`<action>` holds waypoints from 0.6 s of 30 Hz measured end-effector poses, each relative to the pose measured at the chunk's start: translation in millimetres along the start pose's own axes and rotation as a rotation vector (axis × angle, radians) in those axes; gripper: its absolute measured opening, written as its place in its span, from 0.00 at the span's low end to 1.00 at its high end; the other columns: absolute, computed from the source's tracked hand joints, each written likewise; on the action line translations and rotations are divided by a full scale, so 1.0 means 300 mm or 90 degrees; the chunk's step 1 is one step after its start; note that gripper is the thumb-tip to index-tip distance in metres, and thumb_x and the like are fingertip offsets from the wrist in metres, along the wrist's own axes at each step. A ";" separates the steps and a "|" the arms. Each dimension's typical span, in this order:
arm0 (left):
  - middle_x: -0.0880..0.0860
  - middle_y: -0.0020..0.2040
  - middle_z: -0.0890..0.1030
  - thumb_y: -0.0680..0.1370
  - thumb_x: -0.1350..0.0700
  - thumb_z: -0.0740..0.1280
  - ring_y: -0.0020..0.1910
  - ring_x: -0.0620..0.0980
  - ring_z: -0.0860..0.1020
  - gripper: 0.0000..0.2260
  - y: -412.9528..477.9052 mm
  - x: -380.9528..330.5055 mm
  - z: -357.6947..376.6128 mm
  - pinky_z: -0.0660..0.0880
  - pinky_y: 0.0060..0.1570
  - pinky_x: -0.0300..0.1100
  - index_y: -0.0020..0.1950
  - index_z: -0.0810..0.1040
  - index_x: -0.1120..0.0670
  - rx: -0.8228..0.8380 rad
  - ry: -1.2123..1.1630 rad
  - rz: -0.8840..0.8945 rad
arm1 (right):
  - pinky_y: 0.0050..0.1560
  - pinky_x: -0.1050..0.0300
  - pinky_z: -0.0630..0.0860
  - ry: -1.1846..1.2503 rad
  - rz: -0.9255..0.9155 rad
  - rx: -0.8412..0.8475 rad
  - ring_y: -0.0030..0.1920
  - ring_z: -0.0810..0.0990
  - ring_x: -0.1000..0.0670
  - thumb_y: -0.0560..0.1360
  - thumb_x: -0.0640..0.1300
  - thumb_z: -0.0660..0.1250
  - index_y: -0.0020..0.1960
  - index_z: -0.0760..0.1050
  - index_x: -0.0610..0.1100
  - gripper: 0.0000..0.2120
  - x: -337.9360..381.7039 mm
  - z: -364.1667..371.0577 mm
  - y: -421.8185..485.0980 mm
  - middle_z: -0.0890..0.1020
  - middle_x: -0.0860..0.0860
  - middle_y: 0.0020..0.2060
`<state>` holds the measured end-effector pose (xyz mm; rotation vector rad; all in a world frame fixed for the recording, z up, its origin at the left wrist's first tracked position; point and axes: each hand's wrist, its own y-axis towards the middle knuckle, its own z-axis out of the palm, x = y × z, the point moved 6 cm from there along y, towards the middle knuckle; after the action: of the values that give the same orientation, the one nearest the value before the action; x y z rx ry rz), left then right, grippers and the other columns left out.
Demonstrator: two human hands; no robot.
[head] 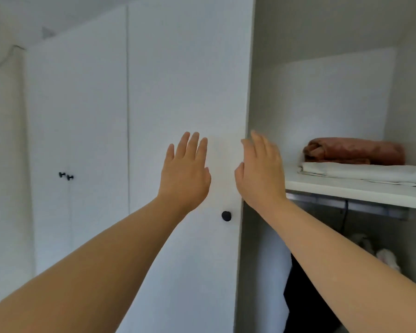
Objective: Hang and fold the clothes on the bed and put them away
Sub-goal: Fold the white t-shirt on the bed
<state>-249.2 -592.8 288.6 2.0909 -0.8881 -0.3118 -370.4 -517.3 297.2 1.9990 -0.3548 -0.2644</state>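
Two hands: left hand and right hand raised, palms forward, forearms stretched out.
Grip: fingers straight on both, holding nothing; the right ones blurred.
Door: smooth white door, round black knob below the left hand.
Clothes: folded rust cloth atop folded white cloth on the shelf, right.
Hidden: dark garment below, partly behind the right forearm.

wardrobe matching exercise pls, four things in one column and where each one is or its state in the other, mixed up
1 rust folded cloth
2 white folded cloth
3 black knob
4 left hand

a on the closed door
b directly on the shelf
c on top of the white folded cloth
d fingers straight, holding nothing

Pairs: 1-c, 2-b, 3-a, 4-d
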 end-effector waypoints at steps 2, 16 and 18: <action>0.54 0.79 0.43 0.82 0.49 0.49 0.77 0.54 0.41 0.28 -0.097 0.130 -0.025 0.44 0.76 0.53 0.78 0.42 0.54 0.024 0.049 -0.030 | 0.72 0.42 0.58 0.043 -0.036 0.027 0.74 0.61 0.39 0.75 0.39 0.61 0.71 0.65 0.37 0.24 0.151 0.033 -0.033 0.63 0.39 0.73; 0.54 0.78 0.36 0.82 0.43 0.45 0.76 0.55 0.35 0.29 -1.087 1.219 -0.357 0.40 0.74 0.56 0.78 0.37 0.52 0.233 0.349 -0.373 | 0.75 0.43 0.54 0.394 -0.328 0.211 0.75 0.56 0.41 0.79 0.44 0.57 0.74 0.60 0.37 0.25 1.577 0.163 -0.416 0.60 0.40 0.75; 0.54 0.78 0.37 0.82 0.43 0.45 0.76 0.55 0.36 0.29 -1.275 1.328 -0.438 0.41 0.75 0.56 0.78 0.37 0.52 0.263 0.383 -0.432 | 0.74 0.42 0.56 0.450 -0.379 0.227 0.74 0.59 0.40 0.78 0.44 0.58 0.72 0.62 0.37 0.24 1.794 0.127 -0.515 0.62 0.39 0.73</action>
<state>288.2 -631.1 109.9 2.6079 0.1487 0.1807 138.6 -679.7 125.3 2.3561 0.6936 0.1631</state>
